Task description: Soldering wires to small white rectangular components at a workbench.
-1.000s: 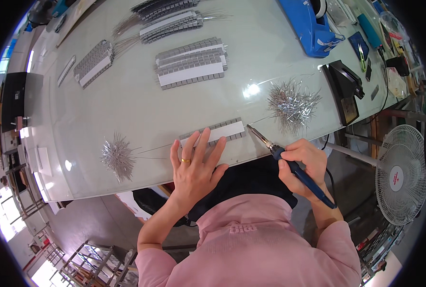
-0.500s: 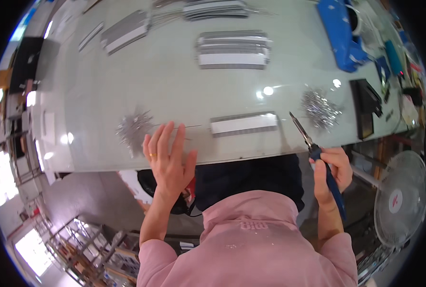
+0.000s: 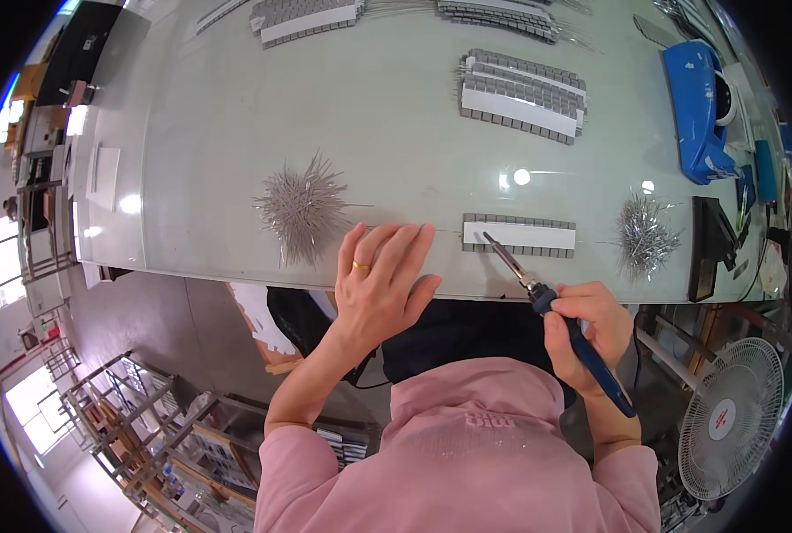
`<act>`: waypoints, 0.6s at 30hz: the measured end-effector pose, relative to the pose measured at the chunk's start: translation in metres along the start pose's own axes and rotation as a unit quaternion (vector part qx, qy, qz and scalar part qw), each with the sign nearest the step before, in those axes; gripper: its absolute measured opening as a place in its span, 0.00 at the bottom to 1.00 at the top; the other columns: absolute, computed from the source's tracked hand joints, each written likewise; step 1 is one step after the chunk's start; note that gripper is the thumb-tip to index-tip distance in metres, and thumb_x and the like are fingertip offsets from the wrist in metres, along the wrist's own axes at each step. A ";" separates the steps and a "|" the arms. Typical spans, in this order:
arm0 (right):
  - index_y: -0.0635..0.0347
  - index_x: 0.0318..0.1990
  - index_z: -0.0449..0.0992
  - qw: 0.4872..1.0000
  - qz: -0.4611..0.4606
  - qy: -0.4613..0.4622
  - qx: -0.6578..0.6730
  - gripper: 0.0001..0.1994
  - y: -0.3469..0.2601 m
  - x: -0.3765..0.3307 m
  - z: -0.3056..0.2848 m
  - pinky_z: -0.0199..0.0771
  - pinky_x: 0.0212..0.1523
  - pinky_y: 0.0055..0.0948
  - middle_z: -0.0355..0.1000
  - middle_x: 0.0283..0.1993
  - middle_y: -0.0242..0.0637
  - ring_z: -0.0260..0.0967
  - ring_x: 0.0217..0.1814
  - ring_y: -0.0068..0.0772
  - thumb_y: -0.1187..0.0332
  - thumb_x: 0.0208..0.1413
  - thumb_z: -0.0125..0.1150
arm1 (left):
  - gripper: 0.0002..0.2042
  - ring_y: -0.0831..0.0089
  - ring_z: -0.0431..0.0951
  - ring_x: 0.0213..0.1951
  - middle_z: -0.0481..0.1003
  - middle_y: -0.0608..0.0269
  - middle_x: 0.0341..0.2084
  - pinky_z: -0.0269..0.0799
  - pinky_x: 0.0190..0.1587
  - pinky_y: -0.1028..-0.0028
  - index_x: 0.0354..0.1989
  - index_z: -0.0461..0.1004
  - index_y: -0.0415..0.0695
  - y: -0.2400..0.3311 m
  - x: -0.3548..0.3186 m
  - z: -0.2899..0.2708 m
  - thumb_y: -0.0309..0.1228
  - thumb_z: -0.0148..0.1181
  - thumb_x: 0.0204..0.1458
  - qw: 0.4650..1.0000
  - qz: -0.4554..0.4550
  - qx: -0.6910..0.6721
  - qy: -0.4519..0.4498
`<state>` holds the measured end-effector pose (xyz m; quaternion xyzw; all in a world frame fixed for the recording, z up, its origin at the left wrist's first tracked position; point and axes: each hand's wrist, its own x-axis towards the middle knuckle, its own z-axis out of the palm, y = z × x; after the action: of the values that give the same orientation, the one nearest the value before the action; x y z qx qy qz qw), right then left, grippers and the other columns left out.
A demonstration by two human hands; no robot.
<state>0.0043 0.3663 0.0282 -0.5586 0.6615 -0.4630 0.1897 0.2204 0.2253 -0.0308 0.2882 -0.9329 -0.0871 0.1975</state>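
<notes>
My right hand (image 3: 592, 333) grips a soldering iron (image 3: 583, 342) by its dark blue handle. The iron's metal tip points at the left end of a grey strip of cells (image 3: 525, 250) with a white band along its middle; whether it touches cannot be made out. My left hand (image 3: 383, 280) lies palm down on the table with outstretched fingers, just left of the strip. A thin wire (image 3: 448, 231) runs between those fingertips and the strip's left end. Behind the left hand sits a bristling pile of thin metal wires (image 3: 303, 209).
A second wire pile (image 3: 645, 235) lies right of the strip. Stacks of similar strips (image 3: 520, 111) stand farther back. At right are a blue device (image 3: 698, 111) and a black stand (image 3: 705, 249). A fan (image 3: 732, 417) stands beyond the table's front right edge.
The soldering iron has moved left from beside the strip to its left end. My left hand has moved right, closer to the strip. The whole view has shifted a little.
</notes>
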 end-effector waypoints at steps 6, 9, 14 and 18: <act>0.62 0.33 0.75 0.999 -0.040 0.002 0.004 0.11 0.001 0.015 0.013 0.68 0.21 0.24 0.72 0.26 0.41 0.70 0.22 0.34 0.79 0.39 0.68 | 0.25 0.69 0.68 0.51 0.71 0.68 0.49 0.59 0.60 0.57 0.54 0.74 0.46 0.000 0.005 0.000 0.39 0.63 0.45 1.000 0.025 0.011 -0.004; 0.62 0.32 0.75 0.999 -0.039 -0.007 -0.003 0.11 -0.001 0.019 0.015 0.67 0.20 0.24 0.72 0.26 0.40 0.69 0.20 0.32 0.79 0.39 0.68 | 0.26 0.70 0.68 0.51 0.70 0.69 0.50 0.59 0.60 0.57 0.54 0.73 0.47 -0.001 0.005 0.001 0.39 0.64 0.44 0.999 0.030 0.011 -0.013; 0.61 0.32 0.75 0.999 -0.041 -0.011 -0.015 0.10 -0.001 0.022 0.017 0.66 0.19 0.23 0.72 0.26 0.39 0.68 0.19 0.31 0.79 0.39 0.68 | 0.25 0.68 0.70 0.51 0.72 0.68 0.49 0.58 0.60 0.56 0.52 0.75 0.45 0.000 0.006 -0.001 0.37 0.63 0.43 0.999 0.029 -0.002 -0.018; 0.61 0.31 0.75 0.999 -0.035 -0.017 -0.017 0.10 -0.002 0.023 0.017 0.65 0.18 0.24 0.72 0.26 0.39 0.68 0.18 0.31 0.79 0.39 0.69 | 0.25 0.68 0.69 0.51 0.71 0.68 0.49 0.58 0.61 0.56 0.53 0.75 0.46 0.000 0.007 0.000 0.37 0.63 0.43 0.999 0.036 -0.005 -0.021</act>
<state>0.0121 0.3387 0.0275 -0.5924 0.6457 -0.4490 0.1747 0.2152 0.2213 -0.0282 0.2520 -0.9461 -0.0903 0.1824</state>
